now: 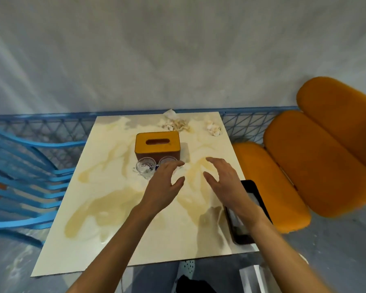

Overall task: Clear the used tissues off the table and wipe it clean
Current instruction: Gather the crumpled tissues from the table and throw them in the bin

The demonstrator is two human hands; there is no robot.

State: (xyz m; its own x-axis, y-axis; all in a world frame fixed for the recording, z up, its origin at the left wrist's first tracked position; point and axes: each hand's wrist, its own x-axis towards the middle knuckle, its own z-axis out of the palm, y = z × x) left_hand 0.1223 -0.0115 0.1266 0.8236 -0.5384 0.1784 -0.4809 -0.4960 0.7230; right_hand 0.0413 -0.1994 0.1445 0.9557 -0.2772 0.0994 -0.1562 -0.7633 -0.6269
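Clumps of used tissues (174, 123) lie on the table (114, 208) beyond the tissue box (157, 144): one just behind it at the far edge, the other clump (213, 127) behind it and off to the right. Your left hand (165, 182) hovers in front of the box, fingers spread and loosely bent, holding nothing, its fingertips over the right one of two clear glasses (145, 168) standing just in front of the box. Your right hand (222, 178), equally empty and spread, hangs in front of the box and to its right. A dark phone (248, 187) lies farther right, partly under your wrist.
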